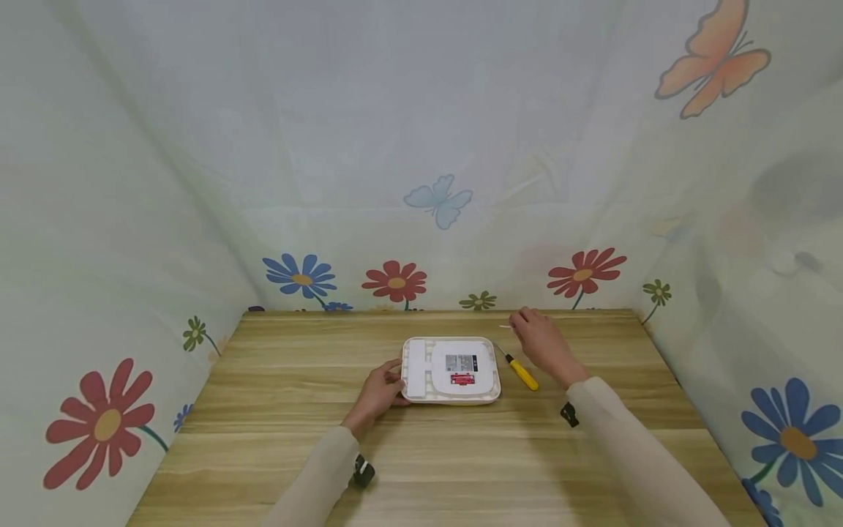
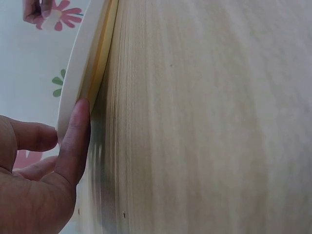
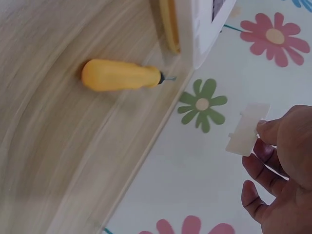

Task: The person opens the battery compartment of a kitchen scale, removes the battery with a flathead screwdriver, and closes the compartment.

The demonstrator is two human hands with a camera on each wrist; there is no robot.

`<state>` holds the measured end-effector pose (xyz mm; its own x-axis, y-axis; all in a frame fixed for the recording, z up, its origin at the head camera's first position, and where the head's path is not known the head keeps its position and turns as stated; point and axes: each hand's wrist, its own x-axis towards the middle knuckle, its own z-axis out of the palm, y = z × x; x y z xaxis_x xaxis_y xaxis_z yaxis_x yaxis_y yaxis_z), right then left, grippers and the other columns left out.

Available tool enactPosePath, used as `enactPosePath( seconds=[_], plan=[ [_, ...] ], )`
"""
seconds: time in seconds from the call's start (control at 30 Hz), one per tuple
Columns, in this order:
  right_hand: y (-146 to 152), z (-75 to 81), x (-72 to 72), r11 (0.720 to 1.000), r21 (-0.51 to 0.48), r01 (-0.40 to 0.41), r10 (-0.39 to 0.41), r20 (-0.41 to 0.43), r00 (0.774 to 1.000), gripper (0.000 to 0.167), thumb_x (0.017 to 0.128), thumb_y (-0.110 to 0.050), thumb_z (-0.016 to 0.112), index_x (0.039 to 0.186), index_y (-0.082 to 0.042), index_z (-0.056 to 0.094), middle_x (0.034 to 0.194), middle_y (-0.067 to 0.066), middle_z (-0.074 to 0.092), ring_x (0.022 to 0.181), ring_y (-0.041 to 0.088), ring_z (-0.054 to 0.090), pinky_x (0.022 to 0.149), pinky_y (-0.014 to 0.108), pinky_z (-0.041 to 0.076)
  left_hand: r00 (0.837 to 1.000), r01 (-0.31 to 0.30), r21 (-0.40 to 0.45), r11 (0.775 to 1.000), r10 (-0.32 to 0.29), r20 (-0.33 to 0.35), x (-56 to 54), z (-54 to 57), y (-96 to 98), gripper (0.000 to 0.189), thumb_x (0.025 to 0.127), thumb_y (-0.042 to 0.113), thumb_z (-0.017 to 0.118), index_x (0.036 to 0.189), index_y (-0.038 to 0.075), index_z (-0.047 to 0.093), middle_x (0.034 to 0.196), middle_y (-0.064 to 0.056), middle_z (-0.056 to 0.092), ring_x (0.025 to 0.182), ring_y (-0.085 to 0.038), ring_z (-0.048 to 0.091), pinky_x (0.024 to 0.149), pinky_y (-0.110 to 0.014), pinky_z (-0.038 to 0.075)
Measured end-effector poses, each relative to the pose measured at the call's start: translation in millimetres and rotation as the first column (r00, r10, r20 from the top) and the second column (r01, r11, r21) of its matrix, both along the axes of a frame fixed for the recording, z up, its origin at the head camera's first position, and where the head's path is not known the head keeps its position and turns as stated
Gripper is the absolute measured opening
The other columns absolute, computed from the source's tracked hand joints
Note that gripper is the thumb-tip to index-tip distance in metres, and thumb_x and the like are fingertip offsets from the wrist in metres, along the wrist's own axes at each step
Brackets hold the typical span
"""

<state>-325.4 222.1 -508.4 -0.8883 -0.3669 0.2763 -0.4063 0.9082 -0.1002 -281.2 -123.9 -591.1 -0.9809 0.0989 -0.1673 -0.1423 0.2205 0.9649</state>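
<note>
A white rectangular plastic device with rounded corners lies on the table, showing a printed label and a small red-coloured recess. Its side has a yellow-orange lower layer, seen in the left wrist view. At the device's left edge, my left hand holds the rim between thumb and fingers. My right hand is raised beyond the device's right side and pinches a small white battery cover with little tabs along one edge. A screwdriver with a yellow handle rests between the device and my right arm.
The wood-grain table reaches back to a pale curtain printed with flowers and butterflies. This curtain also stands along the left and right sides. The screwdriver's thin shaft points toward the device's upper right corner.
</note>
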Motion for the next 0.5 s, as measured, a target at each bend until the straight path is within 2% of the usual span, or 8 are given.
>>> enactPosePath(
  seconds=[0.33, 0.5],
  plan=[
    [15, -9.0, -7.6, 1.0, -0.005, 0.028, -0.028, 0.0, 1.0, 0.01, 0.1, -0.012, 0.056, 0.108, -0.009, 0.06, 0.106, 0.01, 0.061, 0.104, 0.031, 0.057, 0.09, 0.052, 0.054, 1.0, 0.008, -0.008, 1.0, -0.008, -0.004, 1.3, 2.4, 0.4, 0.053, 0.095, -0.004, 0.052, 0.147, 0.0, 0.041, 0.117, -0.03, 0.057, 0.073, -0.02, 0.068, 0.065, -0.038, 0.065],
    [19, -15.4, -10.7, 0.998, 0.003, 0.063, -0.063, 0.038, 0.997, 0.012, 0.099, -0.012, 0.056, 0.11, -0.008, 0.061, 0.109, 0.011, 0.061, 0.107, 0.032, 0.056, 0.093, 0.053, 0.053, 1.0, 0.008, -0.011, 1.0, -0.008, 0.004, 0.2, 1.5, -0.7, 0.053, 0.095, -0.004, 0.052, 0.147, 0.002, 0.042, 0.116, -0.028, 0.056, 0.071, -0.018, 0.067, 0.064, -0.034, 0.065]
  ],
)
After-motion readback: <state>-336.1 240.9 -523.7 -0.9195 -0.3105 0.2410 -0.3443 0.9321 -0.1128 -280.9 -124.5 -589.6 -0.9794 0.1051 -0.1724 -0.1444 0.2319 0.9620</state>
